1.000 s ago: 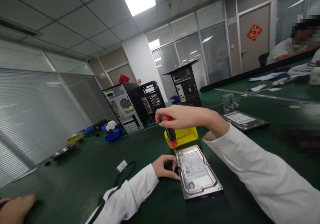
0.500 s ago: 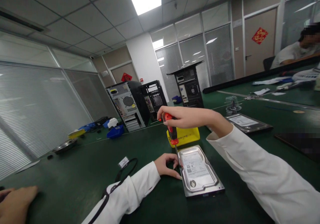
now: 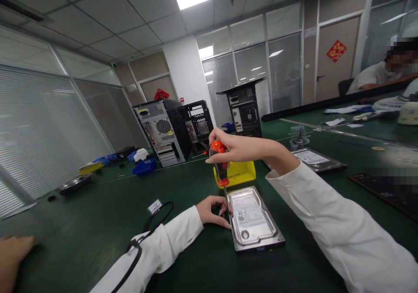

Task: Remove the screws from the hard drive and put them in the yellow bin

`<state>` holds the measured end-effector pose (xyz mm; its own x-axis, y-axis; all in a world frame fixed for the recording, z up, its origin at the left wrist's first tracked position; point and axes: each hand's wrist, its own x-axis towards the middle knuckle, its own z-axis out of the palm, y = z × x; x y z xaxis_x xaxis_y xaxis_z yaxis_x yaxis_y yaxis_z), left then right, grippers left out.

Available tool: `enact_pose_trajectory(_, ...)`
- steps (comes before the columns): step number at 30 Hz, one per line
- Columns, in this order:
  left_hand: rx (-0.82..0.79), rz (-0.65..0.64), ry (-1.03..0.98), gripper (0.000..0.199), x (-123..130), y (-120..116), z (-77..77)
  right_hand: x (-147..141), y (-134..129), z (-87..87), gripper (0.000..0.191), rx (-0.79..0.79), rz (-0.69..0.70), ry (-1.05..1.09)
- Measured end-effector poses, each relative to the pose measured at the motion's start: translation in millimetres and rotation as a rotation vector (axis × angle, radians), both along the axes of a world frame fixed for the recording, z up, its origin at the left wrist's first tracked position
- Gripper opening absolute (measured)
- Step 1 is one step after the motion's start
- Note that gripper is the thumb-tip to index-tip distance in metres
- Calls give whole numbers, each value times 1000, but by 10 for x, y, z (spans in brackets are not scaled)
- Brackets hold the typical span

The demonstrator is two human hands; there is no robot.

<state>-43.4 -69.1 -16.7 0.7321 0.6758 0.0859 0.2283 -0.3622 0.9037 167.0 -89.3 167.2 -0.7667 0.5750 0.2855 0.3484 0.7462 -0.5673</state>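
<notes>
A silver hard drive (image 3: pixel 251 217) with a white label lies on the green table (image 3: pixel 107 223). My right hand (image 3: pixel 228 147) is closed round the handle of a red and black screwdriver (image 3: pixel 220 166), held upright with its shaft coming down at the drive's left edge. The screwdriver's tip is too small to make out. My left hand (image 3: pixel 214 211) touches the drive's left edge with curved fingers, its thumb apart from them. Just behind the drive sits a yellow tray (image 3: pixel 241 173) with small dark pieces in it.
Computer cases (image 3: pixel 163 129) stand at the back. A second hard drive (image 3: pixel 313 159) and a clear container (image 3: pixel 298 136) are on the right. A blue tray (image 3: pixel 144 166) and metal bowl (image 3: pixel 74 184) lie left. Another person's hand (image 3: pixel 15 251) rests at far left; a person sits far right.
The camera view has shifted a little. My right hand's grip on the screwdriver handle has changed slightly, while my left hand remains at the drive's edge.
</notes>
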Motion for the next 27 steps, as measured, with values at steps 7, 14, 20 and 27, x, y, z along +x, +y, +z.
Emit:
enact_pose_trajectory(7, 35, -2, 5, 41, 10, 26, 9, 47, 86, 7, 42, -129, 92, 140)
enact_pose_trajectory(14, 19, -11, 20, 38, 6, 29, 26, 47, 191, -31, 35, -166, 281, 243)
enact_pose_trajectory(20, -39, 1, 6, 44, -16, 9, 1, 16, 121, -22, 24, -122, 317, 185)
enact_pose_trajectory(27, -53, 19, -7, 46, -8, 22, -26, -56, 145, -53, 32, -4, 187, 147)
